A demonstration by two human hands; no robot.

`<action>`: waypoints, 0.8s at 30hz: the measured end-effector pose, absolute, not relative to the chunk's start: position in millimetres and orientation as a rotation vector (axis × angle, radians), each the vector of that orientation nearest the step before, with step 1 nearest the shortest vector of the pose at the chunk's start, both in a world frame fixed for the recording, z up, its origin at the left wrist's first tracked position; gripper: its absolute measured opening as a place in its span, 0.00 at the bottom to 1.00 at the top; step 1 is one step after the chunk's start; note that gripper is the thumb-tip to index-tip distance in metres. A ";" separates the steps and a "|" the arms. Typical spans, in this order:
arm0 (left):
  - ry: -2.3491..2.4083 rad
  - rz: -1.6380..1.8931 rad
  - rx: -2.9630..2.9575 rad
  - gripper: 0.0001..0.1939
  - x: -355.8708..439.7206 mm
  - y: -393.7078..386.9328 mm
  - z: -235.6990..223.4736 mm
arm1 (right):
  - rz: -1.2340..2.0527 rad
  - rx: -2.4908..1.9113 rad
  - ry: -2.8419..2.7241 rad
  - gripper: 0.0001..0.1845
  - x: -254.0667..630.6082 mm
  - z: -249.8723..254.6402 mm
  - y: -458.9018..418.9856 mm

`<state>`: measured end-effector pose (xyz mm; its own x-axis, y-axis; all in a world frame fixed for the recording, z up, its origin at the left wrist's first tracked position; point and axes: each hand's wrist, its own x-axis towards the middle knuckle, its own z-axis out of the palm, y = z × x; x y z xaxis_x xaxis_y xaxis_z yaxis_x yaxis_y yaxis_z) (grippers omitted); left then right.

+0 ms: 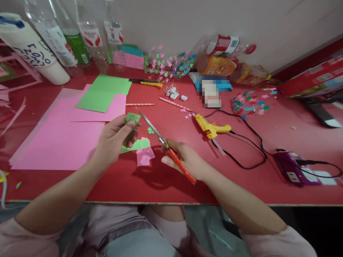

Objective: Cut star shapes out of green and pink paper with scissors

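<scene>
Pinched between the thumb and fingers of my left hand (115, 137) is a small green paper piece (133, 117) with a drawn outline on it. My right hand (184, 157) grips a pair of scissors (178, 162) with red handles. Their metal blades point up and left, close beside the paper; whether they touch it I cannot tell. Below the hands lie a green paper strip (140, 144) and some pink paper pieces (144, 157). A few cut green stars (150, 131) rest on the red table (160, 185) just behind the blades.
Pink sheets (59, 135) and a green sheet (107, 92) lie at left, near a yellow cutter (151, 84). A yellow glue gun (210, 126) trails its cord to a purple power strip (294, 167). Bottles (91, 35) and clusters of paper stars (171, 62) line the back.
</scene>
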<state>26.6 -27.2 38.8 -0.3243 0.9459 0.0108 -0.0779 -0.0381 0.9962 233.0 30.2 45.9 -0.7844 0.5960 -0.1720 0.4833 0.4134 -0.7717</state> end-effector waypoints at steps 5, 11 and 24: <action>1.388 1.495 1.014 0.06 27.7 -27.0 39.8 | 1.276 -1.002 -2.587 0.27 232.4 46.8 29.1; 1.418 1.448 1.009 0.06 30.1 -28.3 43.7 | 1.377 -0.969 -2.549 0.26 233.4 45.9 30.5; 1.460 1.387 1.028 0.08 28.5 -28.5 47.8 | 1.658 -0.855 -2.405 0.24 233.8 36.9 32.9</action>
